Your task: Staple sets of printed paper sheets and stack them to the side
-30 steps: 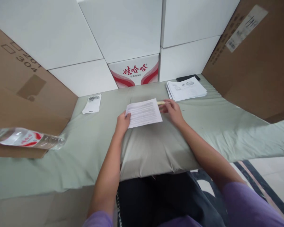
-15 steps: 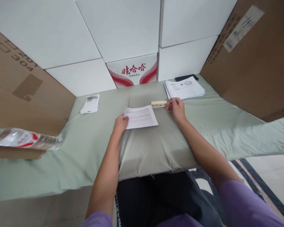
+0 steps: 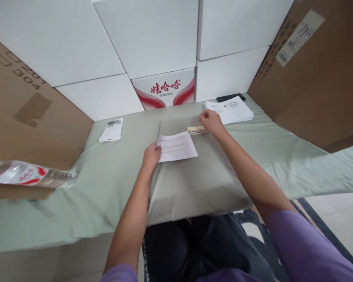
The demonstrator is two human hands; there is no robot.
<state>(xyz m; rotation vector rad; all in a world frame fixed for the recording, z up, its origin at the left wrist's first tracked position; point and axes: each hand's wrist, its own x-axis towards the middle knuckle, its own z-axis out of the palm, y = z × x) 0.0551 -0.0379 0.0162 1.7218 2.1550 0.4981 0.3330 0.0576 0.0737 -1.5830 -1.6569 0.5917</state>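
Observation:
A sheet of printed paper (image 3: 178, 147) is pinched by its left edge in my left hand (image 3: 151, 155), thumb on top. Close to the sheet's upper right corner lies a cream stapler (image 3: 195, 129) with a silver lower part. My right hand (image 3: 212, 121) is over the stapler's right end and hides it. Its fingers are curled together; whether anything small is between them I cannot make out. Just beyond this hand rests a stack of printed sheets (image 3: 237, 112) with drawings on top.
A dark flat object (image 3: 231, 97) lies behind the stack. To the left are a small white packet (image 3: 111, 130) and a water bottle (image 3: 32, 173) on its side. White cartons (image 3: 164, 35) line the back, and brown boxes (image 3: 320, 78) flank the cloth-covered surface (image 3: 120, 188).
My right hand has moved left and up from the stapler's right end, its fingers now curled above it. The sheet in my left hand has barely shifted.

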